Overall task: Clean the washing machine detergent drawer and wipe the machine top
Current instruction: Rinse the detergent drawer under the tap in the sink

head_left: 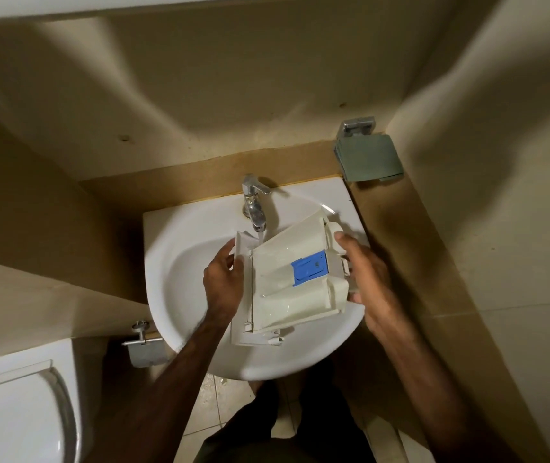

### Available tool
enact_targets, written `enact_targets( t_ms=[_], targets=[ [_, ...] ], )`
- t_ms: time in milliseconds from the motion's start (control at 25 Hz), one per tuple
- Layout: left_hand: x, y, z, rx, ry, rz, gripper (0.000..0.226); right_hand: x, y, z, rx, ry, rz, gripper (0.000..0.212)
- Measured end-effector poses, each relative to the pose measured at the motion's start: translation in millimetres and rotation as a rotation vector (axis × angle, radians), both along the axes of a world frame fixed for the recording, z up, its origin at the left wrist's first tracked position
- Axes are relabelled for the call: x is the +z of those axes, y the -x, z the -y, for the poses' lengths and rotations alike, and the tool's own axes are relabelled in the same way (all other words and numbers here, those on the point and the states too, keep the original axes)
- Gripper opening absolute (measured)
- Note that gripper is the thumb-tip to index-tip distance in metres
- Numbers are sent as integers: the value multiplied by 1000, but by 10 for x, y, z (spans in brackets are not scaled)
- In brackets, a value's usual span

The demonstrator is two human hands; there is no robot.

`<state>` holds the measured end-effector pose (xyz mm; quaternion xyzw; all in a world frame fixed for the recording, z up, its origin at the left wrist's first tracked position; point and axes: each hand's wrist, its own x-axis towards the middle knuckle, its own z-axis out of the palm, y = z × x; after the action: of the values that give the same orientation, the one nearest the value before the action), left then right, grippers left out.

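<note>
Dim, warm light with soft wall shadows; wide-angle bending and blur grow toward the edges.

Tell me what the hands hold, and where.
Detergent drawer: left hand grips its front panel end, right hand its rear end.

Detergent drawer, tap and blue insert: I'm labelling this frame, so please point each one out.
detergent drawer (285, 262), head view, on its pale body.
tap (254, 208), head view, on the chrome spout.
blue insert (309, 268), head view, on its flat face.
</note>
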<state>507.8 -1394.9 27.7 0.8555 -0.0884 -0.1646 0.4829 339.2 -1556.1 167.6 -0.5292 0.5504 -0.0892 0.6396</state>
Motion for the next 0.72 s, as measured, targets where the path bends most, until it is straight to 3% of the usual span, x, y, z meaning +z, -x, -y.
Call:
enact_targets(
  t_ms=[120,320,600,720],
  targets=[
    [-23,28,109,-21,35,3,37,-73,-257,142,147,156,-160,82],
    [0,-52,328,-48,-47,57,27,-58,-401,-14,143,458,-287,69],
    [95,-352,612,-209,-262,173,40,-152,-228,-214,59,560,-201,65],
    [51,-377,603,-279,-240,140,39,-147,-217,-231,44,561,-196,66]
  ],
)
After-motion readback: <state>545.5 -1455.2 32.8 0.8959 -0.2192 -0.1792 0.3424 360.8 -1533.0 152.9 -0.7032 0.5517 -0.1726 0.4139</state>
